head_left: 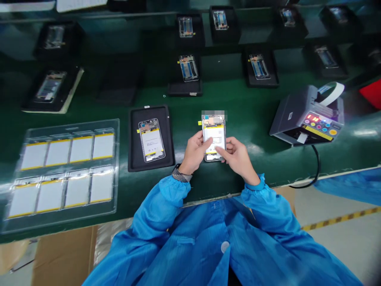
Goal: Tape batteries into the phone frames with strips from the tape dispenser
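Both hands, left [195,151] and right [235,155], grip a phone frame [213,137] above the green table [253,119].

Eight batteries [58,153], one held phone [212,127], one dispenser [308,115]

Green bench [256,119], overhead glare. Grey floor [342,246], yellow-black tape [339,219]. Cardboard [59,258] below bench edge.
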The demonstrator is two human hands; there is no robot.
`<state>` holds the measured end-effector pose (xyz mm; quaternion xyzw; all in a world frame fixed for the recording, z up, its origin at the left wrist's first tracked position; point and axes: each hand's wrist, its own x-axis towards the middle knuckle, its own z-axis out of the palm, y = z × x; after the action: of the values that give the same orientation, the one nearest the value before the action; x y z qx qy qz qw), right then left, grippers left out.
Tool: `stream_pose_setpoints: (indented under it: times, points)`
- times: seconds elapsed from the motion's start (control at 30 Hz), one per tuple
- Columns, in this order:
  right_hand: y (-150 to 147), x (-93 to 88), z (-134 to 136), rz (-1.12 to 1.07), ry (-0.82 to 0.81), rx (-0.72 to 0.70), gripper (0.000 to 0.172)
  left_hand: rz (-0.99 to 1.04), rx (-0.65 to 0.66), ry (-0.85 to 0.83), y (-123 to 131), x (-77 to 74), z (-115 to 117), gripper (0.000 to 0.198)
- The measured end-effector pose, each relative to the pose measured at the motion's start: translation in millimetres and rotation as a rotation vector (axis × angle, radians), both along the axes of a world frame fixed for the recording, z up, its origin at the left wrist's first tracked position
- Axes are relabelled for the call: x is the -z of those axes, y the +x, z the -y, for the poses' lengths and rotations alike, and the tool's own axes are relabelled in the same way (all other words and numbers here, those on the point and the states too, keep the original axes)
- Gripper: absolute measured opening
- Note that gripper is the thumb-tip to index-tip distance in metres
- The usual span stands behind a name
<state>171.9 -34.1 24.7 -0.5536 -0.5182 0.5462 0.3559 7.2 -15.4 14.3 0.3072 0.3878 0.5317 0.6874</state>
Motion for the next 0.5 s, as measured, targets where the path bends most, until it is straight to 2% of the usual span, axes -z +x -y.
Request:
stream_pose_setpoints:
  times: [0.1, 0.27, 0.5]
  points:
    - [-3, -7.1, -5, -0.123, -0.044, -0.010, 0.052, 0.033, 0.017, -0.010, -2, -4.6, 0, 0.055]
    - [-5, -9.5, -5, -0.169, -0.031, -0.128, 0.064, 0.044, -0.013, -0.013, -7, -9.4, -2, 0.055]
    - [-15, 0.6, -14, -0.157, 0.014, -0.141, 0.052, 0.036, -0.061, -0.034, -11, -12.2, -2, 0.052]
